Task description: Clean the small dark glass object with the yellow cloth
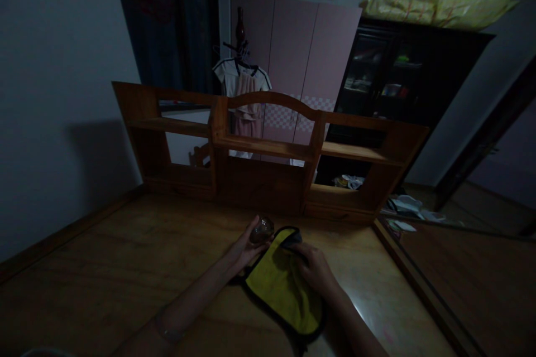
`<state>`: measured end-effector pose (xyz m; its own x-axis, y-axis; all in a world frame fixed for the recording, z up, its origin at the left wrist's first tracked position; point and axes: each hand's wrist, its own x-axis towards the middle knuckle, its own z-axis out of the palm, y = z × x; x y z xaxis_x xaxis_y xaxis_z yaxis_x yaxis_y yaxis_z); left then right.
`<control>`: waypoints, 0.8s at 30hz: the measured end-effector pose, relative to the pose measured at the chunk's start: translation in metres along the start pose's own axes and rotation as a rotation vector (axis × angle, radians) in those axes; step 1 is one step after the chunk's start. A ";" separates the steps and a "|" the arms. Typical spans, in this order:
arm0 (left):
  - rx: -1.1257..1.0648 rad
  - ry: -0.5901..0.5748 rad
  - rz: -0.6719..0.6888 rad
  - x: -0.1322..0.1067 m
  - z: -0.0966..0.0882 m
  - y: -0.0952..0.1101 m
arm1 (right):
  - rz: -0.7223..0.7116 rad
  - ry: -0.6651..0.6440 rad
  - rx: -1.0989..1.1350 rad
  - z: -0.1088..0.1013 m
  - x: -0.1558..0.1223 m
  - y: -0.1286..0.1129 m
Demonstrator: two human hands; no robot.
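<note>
A small round glass object [263,230], shiny and see-through, is in my left hand [245,248], with the thumb and fingers closed about it. Its exact kind is too dark to make out. My right hand [312,265] grips a yellow cloth [280,284] with a black border and a grey underside, close to its upper end. The cloth hangs down between my forearms, its upper left edge near the fingers of my left hand. Both hands are above the wooden surface [188,245].
A wooden shelf unit [268,148] with open compartments stands along the far edge of the surface. A raised wooden rim [414,279] runs down the right side. The white wall [62,122] borders the left. Papers [406,206] lie beyond the right rim.
</note>
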<state>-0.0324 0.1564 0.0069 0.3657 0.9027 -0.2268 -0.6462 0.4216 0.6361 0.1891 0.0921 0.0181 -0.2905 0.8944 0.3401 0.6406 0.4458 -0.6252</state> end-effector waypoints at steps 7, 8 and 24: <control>-0.003 0.026 -0.003 -0.003 0.004 0.001 | -0.016 0.002 0.005 -0.002 0.000 -0.003; -0.002 0.025 -0.007 -0.004 0.005 0.001 | -0.015 0.003 0.003 -0.002 -0.001 -0.003; 0.028 0.064 0.007 0.001 0.003 -0.003 | -0.024 -0.003 0.008 0.000 0.000 0.001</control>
<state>-0.0282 0.1559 0.0069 0.3170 0.9098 -0.2678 -0.6298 0.4131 0.6578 0.1895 0.0925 0.0172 -0.3077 0.8835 0.3532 0.6279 0.4674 -0.6223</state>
